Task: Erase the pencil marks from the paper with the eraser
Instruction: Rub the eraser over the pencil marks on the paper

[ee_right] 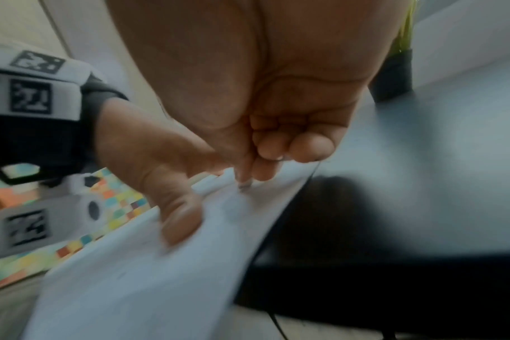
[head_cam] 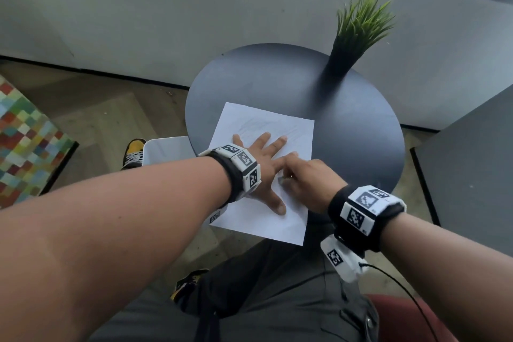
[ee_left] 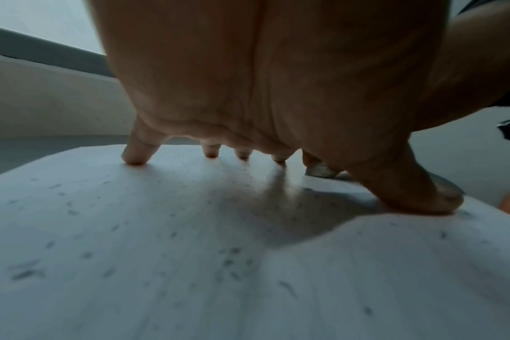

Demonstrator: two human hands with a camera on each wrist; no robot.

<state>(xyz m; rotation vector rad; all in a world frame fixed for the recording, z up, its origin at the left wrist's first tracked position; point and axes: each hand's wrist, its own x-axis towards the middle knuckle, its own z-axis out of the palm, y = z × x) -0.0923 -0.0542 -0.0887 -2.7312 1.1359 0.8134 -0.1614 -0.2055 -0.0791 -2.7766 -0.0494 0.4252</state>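
Left hand (head_cam: 263, 166) splayed flat pins the paper (head_cam: 258, 125) at six o'clock on the round surface (head_cam: 347, 119), right hand (head_cam: 308, 178) pinches the eraser (ee_left: 320, 171) just beside the thumb — short, light strokes should avoid creasing.

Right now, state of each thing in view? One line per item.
paper: flat on the table, near edge overhanging, faint pencil marks and eraser crumbs on it
left hand: fingers spread, pressing the paper down
right hand: fingers curled, pinching the eraser
eraser: tip on the paper beside the left thumb
table: round, dark, carrying the paper and plant
plant: upright in a dark pot
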